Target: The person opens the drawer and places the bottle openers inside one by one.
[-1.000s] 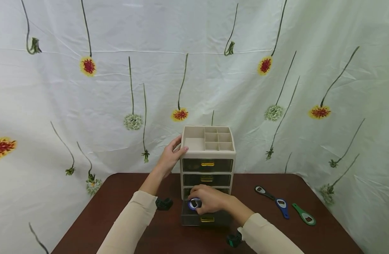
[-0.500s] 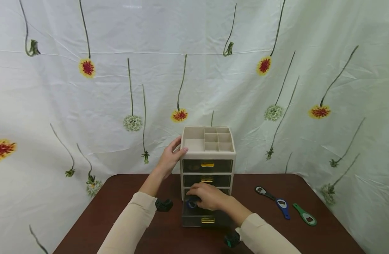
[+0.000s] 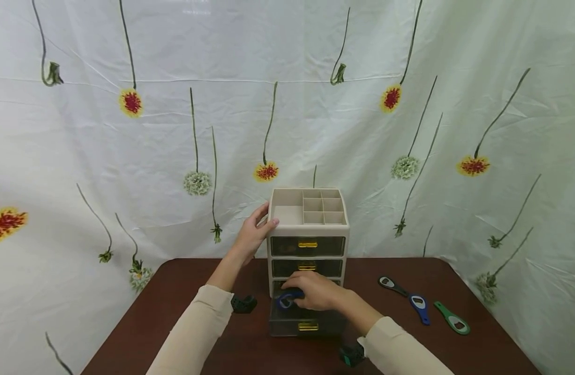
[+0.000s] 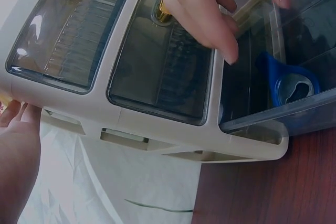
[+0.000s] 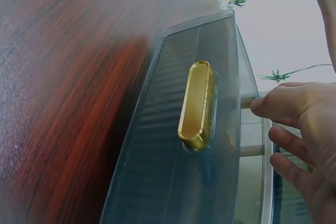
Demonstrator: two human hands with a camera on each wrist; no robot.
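A beige drawer organizer (image 3: pixel 308 227) stands on the table, its lowest visible dark see-through drawer (image 3: pixel 287 327) pulled out. My left hand (image 3: pixel 251 234) rests against the organizer's upper left side, thumb on the top rim. In the left wrist view, a blue bottle opener (image 4: pixel 278 73) lies inside the drawer, its metal-lined head near the drawer's side wall. Over that drawer hovers my right hand (image 3: pixel 315 291); its fingers (image 4: pixel 223 38) are apart from the opener and hold nothing. The right wrist view shows the drawer's gold handle (image 5: pixel 197 103) below this hand.
Right of the organizer lie a black bottle opener (image 3: pixel 393 286), a second blue one (image 3: pixel 420 309) and a green one (image 3: pixel 452 318) on the dark red-brown table (image 3: pixel 175 291). A flowered white cloth (image 3: pixel 231 104) hangs behind. The organizer's top has several compartments.
My right hand held the blue bottle opener over the drawer a second ago. It has let go, and the opener now lies in the drawer, turned somewhat. My left hand stays put.
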